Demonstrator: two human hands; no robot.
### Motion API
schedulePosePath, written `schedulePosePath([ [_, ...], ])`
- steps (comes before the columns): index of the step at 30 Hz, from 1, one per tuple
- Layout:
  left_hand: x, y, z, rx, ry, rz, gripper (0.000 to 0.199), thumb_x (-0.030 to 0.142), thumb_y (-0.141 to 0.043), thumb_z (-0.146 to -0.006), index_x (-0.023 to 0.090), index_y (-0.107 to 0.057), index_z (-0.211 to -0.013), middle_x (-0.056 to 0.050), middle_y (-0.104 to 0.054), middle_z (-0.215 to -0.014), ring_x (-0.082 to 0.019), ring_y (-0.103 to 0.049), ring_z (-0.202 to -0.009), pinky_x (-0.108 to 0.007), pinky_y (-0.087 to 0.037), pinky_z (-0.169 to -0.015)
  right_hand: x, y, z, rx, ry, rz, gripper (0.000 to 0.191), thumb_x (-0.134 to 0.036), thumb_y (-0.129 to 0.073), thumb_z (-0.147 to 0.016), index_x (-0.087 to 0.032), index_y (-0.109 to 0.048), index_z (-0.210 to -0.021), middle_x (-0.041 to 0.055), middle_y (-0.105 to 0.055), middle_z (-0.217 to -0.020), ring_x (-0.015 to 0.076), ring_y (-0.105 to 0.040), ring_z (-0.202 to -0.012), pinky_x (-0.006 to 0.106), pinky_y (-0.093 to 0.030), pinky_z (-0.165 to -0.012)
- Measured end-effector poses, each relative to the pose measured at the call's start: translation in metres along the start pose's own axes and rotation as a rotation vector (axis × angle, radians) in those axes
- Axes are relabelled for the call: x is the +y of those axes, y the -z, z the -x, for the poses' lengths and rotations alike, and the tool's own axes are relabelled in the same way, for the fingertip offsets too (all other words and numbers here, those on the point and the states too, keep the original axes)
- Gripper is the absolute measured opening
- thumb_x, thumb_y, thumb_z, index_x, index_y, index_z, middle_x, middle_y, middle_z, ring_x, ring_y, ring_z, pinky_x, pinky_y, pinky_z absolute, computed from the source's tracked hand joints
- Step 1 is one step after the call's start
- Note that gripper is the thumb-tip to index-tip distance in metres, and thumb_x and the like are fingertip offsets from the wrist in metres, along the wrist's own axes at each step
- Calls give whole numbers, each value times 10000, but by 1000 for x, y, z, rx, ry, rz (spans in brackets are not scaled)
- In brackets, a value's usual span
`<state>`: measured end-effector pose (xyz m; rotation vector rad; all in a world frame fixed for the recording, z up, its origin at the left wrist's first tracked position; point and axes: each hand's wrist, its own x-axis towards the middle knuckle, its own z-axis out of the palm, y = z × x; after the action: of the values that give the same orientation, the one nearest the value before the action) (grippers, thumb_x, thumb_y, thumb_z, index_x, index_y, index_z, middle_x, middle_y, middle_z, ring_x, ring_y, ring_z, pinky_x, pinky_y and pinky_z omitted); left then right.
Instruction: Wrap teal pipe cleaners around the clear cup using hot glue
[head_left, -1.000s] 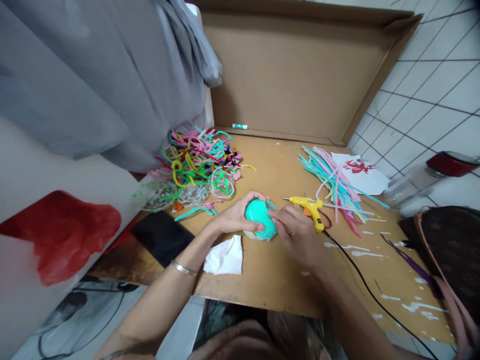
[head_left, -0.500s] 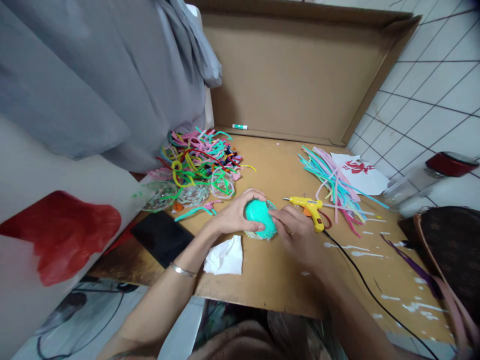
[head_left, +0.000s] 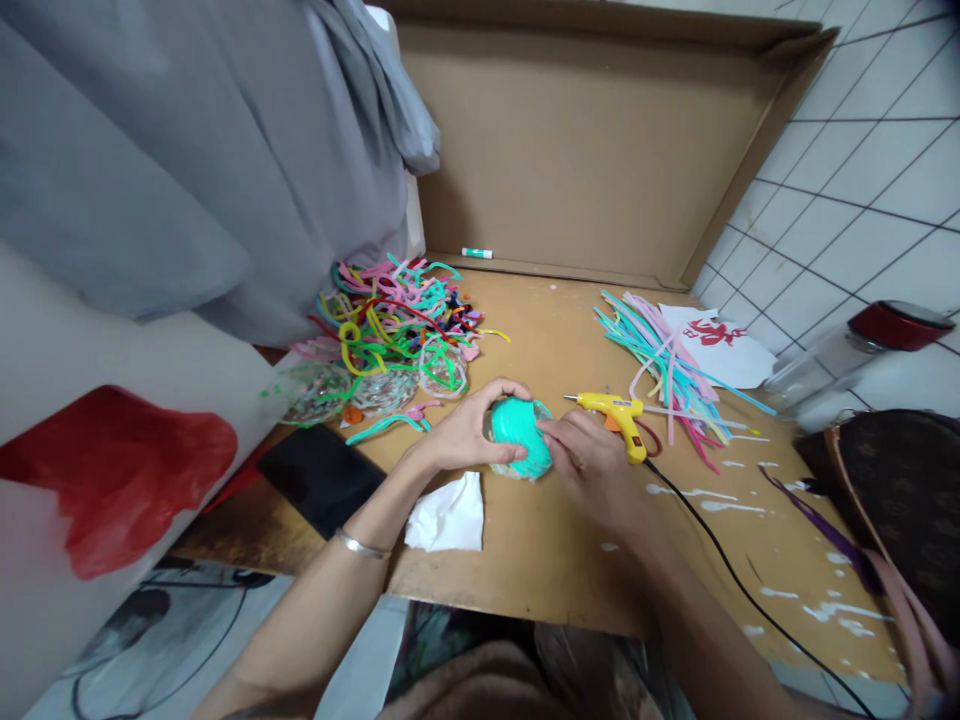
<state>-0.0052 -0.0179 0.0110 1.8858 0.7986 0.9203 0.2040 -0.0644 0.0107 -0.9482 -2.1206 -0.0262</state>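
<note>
My left hand (head_left: 480,425) curls around a rounded clear container covered in turquoise pipe cleaners (head_left: 519,432), thumb across its front and fingers over its far side. On the container's right side, my right hand (head_left: 589,455) has its fingers pinched together against the turquoise rows; whether a pipe cleaner end sits between them is hidden. A yellow hot glue gun (head_left: 616,408) lies just beyond the right hand, its nozzle pointing left. A crumpled white tissue (head_left: 448,513) rests below my left wrist.
Several loose pipe cleaners (head_left: 664,355) lie at the right near a glass bottle (head_left: 832,365) and a brown bag (head_left: 892,500). A colourful pile (head_left: 397,320) and a black phone (head_left: 322,480) are at left. Cardboard (head_left: 577,150) stands behind. The glue gun's cord (head_left: 720,550) runs toward the front right.
The view has shifted very slightly. Both hands keep almost the same hold on the turquoise container, with no clear movement of other things.
</note>
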Motion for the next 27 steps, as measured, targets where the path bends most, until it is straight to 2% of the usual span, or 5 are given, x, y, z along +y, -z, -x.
schedulePosePath([
  [9, 0, 2, 1, -49, 1, -5, 616, 332, -759, -687, 190, -474, -1215, -99, -556, -1233, -259, -548, -1130, -402, -467, -987, 1, -2, 0, 7, 6, 7, 214, -158, -474, -955, -159, -673, -1035, 55, -635, -789, 163, -601, -710, 290, -477, -638],
  [18, 5, 0, 3, -77, 39, -59, 578, 300, -702, -717, 210, -455, -1232, -73, -565, -1212, -248, -549, -1094, -367, -488, -924, 1, -4, 1, 15, -11, -10, 215, -147, -468, -949, -184, -647, -1063, 47, -637, -800, 161, -589, -704, 284, -462, -627],
  [27, 1, -2, 1, -66, -33, 24, 455, 333, -730, -738, 207, -526, -1125, -76, -564, -1224, -253, -537, -1152, -391, -436, -1008, 2, -5, 2, 9, -17, 0, 212, -161, -461, -957, -190, -658, -1028, 38, -619, -766, 156, -579, -693, 277, -456, -630],
])
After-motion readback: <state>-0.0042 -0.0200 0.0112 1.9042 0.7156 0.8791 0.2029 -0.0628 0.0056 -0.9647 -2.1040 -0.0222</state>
